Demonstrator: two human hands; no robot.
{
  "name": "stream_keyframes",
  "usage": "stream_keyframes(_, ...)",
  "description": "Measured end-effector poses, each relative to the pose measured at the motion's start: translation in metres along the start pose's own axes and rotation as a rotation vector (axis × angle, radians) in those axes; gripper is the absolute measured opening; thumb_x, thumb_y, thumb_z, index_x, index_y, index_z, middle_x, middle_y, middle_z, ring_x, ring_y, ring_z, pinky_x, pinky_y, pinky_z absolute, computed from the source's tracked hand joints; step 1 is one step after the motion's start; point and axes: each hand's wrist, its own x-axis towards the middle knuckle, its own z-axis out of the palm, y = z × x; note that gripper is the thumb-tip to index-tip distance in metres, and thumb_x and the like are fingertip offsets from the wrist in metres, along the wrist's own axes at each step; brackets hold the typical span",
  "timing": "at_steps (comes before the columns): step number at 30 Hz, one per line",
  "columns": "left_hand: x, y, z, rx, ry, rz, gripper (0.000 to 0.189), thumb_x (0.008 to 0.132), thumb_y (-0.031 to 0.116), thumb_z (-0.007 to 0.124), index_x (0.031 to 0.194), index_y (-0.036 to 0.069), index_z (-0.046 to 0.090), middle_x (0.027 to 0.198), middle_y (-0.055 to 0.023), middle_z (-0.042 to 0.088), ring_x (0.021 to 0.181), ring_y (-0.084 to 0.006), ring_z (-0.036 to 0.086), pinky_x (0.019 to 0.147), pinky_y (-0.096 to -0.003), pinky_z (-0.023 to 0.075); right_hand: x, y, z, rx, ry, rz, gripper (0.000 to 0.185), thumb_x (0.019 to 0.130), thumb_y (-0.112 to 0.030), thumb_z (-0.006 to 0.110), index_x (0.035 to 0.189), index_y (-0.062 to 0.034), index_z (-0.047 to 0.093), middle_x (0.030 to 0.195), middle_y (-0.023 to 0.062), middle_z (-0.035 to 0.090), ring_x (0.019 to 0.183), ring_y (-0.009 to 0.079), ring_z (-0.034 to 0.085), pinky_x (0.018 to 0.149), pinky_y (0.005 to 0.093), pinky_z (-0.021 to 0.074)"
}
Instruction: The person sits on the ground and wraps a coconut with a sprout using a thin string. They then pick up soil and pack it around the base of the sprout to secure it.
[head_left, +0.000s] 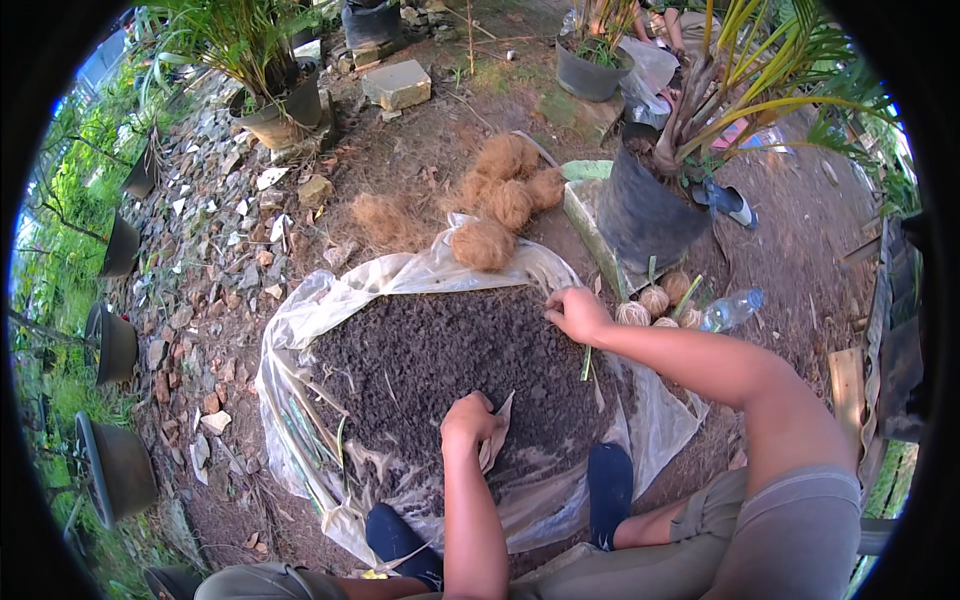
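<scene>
Dark crumbly soil (450, 352) is heaped on a translucent plastic sheet (315, 315) before me. Low over the near part of the heap, my left hand (469, 421) has its fingers closed on a dry brown leaf strip (498, 439). My right hand (579, 313) is at the soil's right edge, close to the sheet's bunched rim. Its fingers are curled, and whether anything is between them is hidden. Fibre balls wrapped in string (634, 314) lie just right of that hand. A loose brown fibre ball (484, 246) sits on the sheet's far rim.
More brown fibre (510, 187) is piled beyond the sheet. A black planter bag (645, 202) with a palm stands at the right, near a plastic bottle (731, 309). Stony rubble (217, 300) and pots (116, 345) line the left. Another person (670, 30) sits at the back.
</scene>
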Motion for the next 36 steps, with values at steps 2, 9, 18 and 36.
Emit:
stream_keyframes(2,0.001,-0.002,-0.002,0.001,-0.044,0.014,0.056,0.074,0.034,0.092,0.119,0.008,0.074,0.118,-0.0174,0.076,0.113,-0.0340,0.072,0.096,-0.0427,0.0558,0.011,-0.004,-0.005,-0.094,-0.082,0.042,0.035,0.090,-0.028,0.079,0.114,-0.0021,0.074,0.111,0.0211,0.076,0.107,0.0377,0.072,0.095,0.0457,0.0575)
stream_keyframes(9,0.000,-0.018,-0.014,-0.065,-0.006,0.051,0.055,0.074,0.037,0.091,0.117,0.007,0.074,0.115,-0.0198,0.077,0.113,-0.0367,0.072,0.095,-0.0431,0.0564,0.005,-0.026,-0.048,-0.693,-0.234,0.307,0.095,0.085,-0.053,0.083,0.149,0.0040,0.041,0.136,0.0300,0.064,0.124,0.0364,0.067,0.102,0.0451,0.0564)
stream_keyframes(18,0.004,-0.026,-0.004,-0.095,-0.037,0.060,0.055,0.075,0.039,0.090,0.116,0.006,0.074,0.113,-0.0198,0.077,0.109,-0.0360,0.073,0.093,-0.0423,0.0560,-0.015,0.015,-0.047,-0.483,-0.277,0.351,0.071,0.080,-0.004,0.078,0.141,0.0075,0.044,0.122,0.0306,0.070,0.112,0.0423,0.072,0.096,0.0455,0.0599)
stream_keyframes(36,0.013,-0.046,-0.003,-0.136,-0.040,0.099,0.045,0.075,0.032,0.091,0.108,0.005,0.076,0.104,-0.0175,0.078,0.099,-0.0313,0.075,0.087,-0.0412,0.0568,0.021,0.012,-0.068,-1.116,-0.139,-0.323,0.017,0.084,-0.017,0.068,0.095,-0.0134,0.081,0.112,0.0078,0.077,0.119,0.0274,0.065,0.108,0.0503,0.0439)
